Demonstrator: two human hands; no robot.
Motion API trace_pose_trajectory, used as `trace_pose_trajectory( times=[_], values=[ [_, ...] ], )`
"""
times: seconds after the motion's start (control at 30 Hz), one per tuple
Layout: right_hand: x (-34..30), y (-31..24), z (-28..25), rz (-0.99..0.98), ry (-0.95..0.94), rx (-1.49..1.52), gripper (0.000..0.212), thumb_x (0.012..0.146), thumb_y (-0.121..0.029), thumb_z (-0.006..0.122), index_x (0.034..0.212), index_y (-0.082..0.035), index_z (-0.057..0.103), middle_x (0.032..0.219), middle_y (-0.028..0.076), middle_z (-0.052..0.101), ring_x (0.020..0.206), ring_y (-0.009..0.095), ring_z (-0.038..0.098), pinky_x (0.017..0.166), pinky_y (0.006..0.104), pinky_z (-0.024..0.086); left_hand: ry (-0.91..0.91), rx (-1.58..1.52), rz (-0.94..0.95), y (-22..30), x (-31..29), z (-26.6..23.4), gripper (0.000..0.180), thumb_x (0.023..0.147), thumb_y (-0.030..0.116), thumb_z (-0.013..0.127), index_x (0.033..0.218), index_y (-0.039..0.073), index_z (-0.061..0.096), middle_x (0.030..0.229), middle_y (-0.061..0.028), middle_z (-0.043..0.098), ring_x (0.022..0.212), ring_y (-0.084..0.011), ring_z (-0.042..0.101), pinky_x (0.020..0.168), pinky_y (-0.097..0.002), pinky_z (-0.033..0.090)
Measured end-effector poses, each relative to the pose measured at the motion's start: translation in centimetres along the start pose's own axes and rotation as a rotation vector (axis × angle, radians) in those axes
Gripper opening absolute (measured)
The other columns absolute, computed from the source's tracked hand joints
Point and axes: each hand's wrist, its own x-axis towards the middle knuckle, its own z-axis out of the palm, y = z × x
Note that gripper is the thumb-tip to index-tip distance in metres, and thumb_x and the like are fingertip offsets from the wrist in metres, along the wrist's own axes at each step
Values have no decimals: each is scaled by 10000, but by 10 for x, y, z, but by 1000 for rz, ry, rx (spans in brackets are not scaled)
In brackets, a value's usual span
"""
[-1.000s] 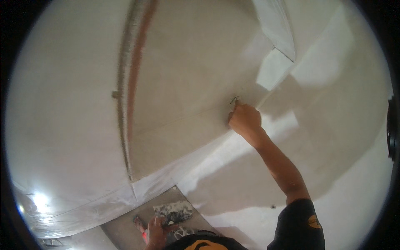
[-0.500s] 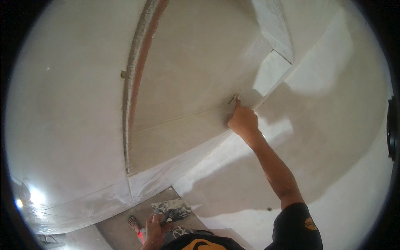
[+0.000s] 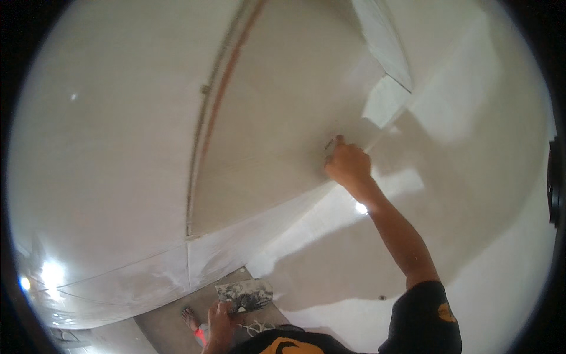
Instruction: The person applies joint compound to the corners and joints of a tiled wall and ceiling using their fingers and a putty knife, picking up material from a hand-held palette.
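My right hand reaches up to the pale wall surface, its index finger stretched out and touching it while the other fingers curl in. Just left of that fingertip is a short dark slit in the surface. Low in the picture, my left hand is closed on the near edge of a flat rectangular plate. White and dark grey smears cover this plate; whether it is a board or a wide blade, I cannot tell.
A long curved groove with a reddish-brown edge runs down the wall. Clear plastic sheeting hangs along the panel's lower edge. Below are a brown floor piece and my bare foot. A bright lamp glows at lower left.
The view has shifted, so the groove appears farther right. My right fingertip has moved slightly beside the slit, and the whitish paste around it shows less. The left hand keeps its hold.
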Motion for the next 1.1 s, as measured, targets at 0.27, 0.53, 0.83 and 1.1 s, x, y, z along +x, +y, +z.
trace_pose_trajectory(
  times=[0.27,0.53,0.83,1.1],
  values=[
    [-2,13,19,-23,-135,-103,567,770,-163,558,1294,8,425,833,208,638,796,369,630,688,455,515,-154,64,-76,-15,17,-13,279,881,193,449,1049,-29,473,1015,-160,560,759,-319,654,624,-405,567],
    [19,21,-2,-645,-176,-475,161,717,-88,573,830,-57,683,722,148,647,714,312,645,619,423,504,-267,126,-66,-29,37,-25,303,862,237,460,1023,-14,512,976,-150,594,630,-283,635,497,-373,522],
    [43,10,-82,-603,-71,-686,246,700,-104,581,915,-119,700,807,144,628,701,298,631,618,423,497,-436,646,445,-80,89,-76,418,937,345,499,1229,44,506,1143,-89,602,943,-274,636,745,-385,549],
    [35,32,-127,-300,215,-698,262,729,-95,583,972,-77,678,873,162,636,761,316,635,687,420,518,-315,11,-108,-52,77,-46,261,873,151,461,1062,-21,514,1017,-157,599,800,-274,633,625,-370,579]
  ],
)
